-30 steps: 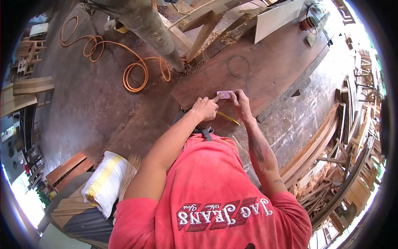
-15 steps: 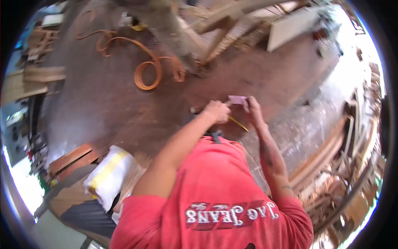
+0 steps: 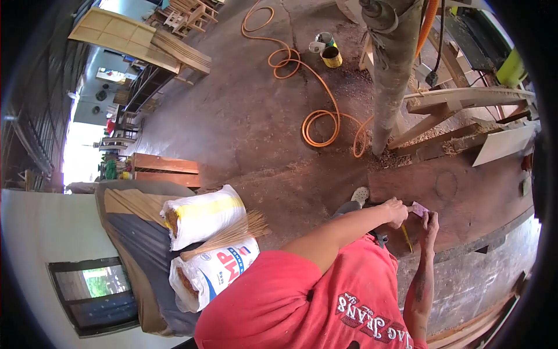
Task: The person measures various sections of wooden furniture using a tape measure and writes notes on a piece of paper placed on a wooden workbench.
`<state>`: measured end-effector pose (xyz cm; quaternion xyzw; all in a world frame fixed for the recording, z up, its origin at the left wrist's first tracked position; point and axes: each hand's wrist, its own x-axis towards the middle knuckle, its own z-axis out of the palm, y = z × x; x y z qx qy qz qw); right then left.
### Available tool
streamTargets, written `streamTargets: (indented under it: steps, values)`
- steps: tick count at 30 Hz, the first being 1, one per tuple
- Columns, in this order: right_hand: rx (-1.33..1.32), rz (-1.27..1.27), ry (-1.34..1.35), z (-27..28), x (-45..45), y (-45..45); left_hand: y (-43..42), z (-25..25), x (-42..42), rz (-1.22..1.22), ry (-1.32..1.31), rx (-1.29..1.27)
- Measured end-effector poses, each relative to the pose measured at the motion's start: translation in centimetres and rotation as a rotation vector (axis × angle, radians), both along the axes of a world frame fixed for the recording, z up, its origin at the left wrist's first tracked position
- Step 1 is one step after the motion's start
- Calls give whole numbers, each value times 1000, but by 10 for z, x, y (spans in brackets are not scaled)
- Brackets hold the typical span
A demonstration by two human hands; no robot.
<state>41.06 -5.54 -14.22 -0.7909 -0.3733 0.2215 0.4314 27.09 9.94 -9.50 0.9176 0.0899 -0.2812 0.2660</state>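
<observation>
My left hand (image 3: 397, 213) is closed, with one finger stretched toward a small pinkish piece (image 3: 419, 210); whether it holds anything else is hidden. My right hand (image 3: 430, 223) pinches the piece's right end between thumb and fingers. Both hands are over the near end of a reddish-brown board (image 3: 465, 203), which has a faint circle on it. A thin yellow strip (image 3: 406, 238) lies just below the hands, slanting downward.
An orange hose (image 3: 321, 128) coils on the floor beside a thick post (image 3: 390, 87). Yellow can (image 3: 331, 57) stands farther back. Stuffed white sacks (image 3: 209, 215) and a straw broom (image 3: 232, 232) are at left. Wooden frame pieces (image 3: 433, 119) stand behind the board.
The view has swung to the left, so hands, board and hose appear farther right and the sacks and vehicle show more. Both hands are still at the pinkish piece.
</observation>
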Motion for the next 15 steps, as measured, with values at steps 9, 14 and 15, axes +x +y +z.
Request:
streamTargets:
  steps: [9,14,15]
  values:
    - [-25,40,-3,8,-6,-1,9,35,0,-34,105,36]
    - [-10,-76,49,10,-10,-7,9,10,-5,-113,3,38]
    - [-27,-75,73,17,-11,-6,9,11,-8,-108,-56,54]
